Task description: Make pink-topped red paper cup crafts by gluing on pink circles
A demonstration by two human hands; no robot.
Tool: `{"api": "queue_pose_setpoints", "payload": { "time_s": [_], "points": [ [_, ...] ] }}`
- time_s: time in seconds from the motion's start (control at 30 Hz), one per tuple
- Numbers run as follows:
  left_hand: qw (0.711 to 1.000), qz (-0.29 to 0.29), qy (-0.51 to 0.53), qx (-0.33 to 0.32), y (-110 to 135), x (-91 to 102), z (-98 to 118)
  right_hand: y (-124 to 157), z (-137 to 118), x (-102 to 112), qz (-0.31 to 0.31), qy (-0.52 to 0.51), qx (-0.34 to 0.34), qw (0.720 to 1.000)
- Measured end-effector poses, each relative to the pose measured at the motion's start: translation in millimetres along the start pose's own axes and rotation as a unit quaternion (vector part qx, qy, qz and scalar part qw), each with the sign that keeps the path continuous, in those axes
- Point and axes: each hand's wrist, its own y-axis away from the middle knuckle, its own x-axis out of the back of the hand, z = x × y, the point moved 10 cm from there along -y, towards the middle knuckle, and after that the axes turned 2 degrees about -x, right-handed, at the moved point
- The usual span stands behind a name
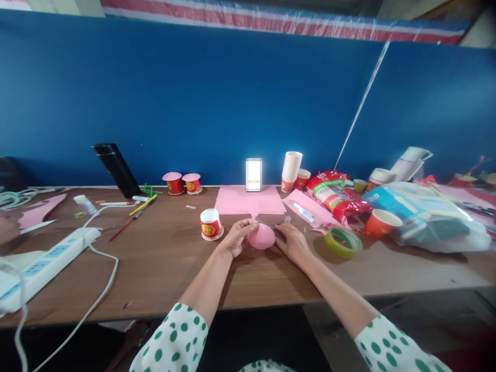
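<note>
Over the front middle of the table, my left hand [241, 236] pinches the edge of a round pink paper piece [262, 237] between thumb and fingers. My right hand [293, 243] is at the paper's right side, fingers bent together around something thin and dark that I cannot make out. A red and white paper cup [211, 225] stands to the left of my left hand. Just behind the hands lies a pink paper sheet [232, 200], with a bright-screened phone [253, 174] upright at its far edge.
Two red cups with pink tops [174, 184] stand at the back left, near a black bottle [118, 169]. A power strip [50, 266] and cables lie left. On the right are green tape [343, 244], an orange cup [383, 223], a red packet [337, 194] and a plastic bag [434, 217].
</note>
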Motion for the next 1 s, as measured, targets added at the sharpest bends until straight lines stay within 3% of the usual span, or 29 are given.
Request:
{"api": "queue_pose_setpoints", "payload": {
  "time_s": [0.17, 0.3, 0.5, 0.67, 0.87, 1.0],
  "points": [
    [0.999, -0.037, -0.017, 0.008, 1.1, -6.6, -4.5, -0.9, 5.1, -3.3, -0.004, 0.001, -0.016, 1.000],
    [1.000, -0.009, -0.021, -0.013, -0.9, -2.2, -1.4, -1.4, 3.8, -0.9, 0.002, -0.012, -0.017, 1.000],
    [1.000, 0.011, -0.010, -0.013, -4.7, 2.4, -3.5, -0.9, 16.5, 2.2, 0.005, -0.042, -0.080, 0.996],
    [1.000, 0.013, -0.020, -0.002, -5.4, 5.3, -7.3, -0.5, 6.2, -2.0, -0.014, -0.029, -0.034, 0.999],
    [0.999, -0.021, -0.033, 0.025, -0.3, -3.7, -11.0, -2.7, -1.0, 6.3, 0.015, 0.004, -0.019, 1.000],
    [0.999, -0.025, -0.020, 0.016, -0.9, -5.2, -9.6, -1.5, -11.3, 18.9, 0.030, -0.111, -0.005, 0.993]
  ]
}}
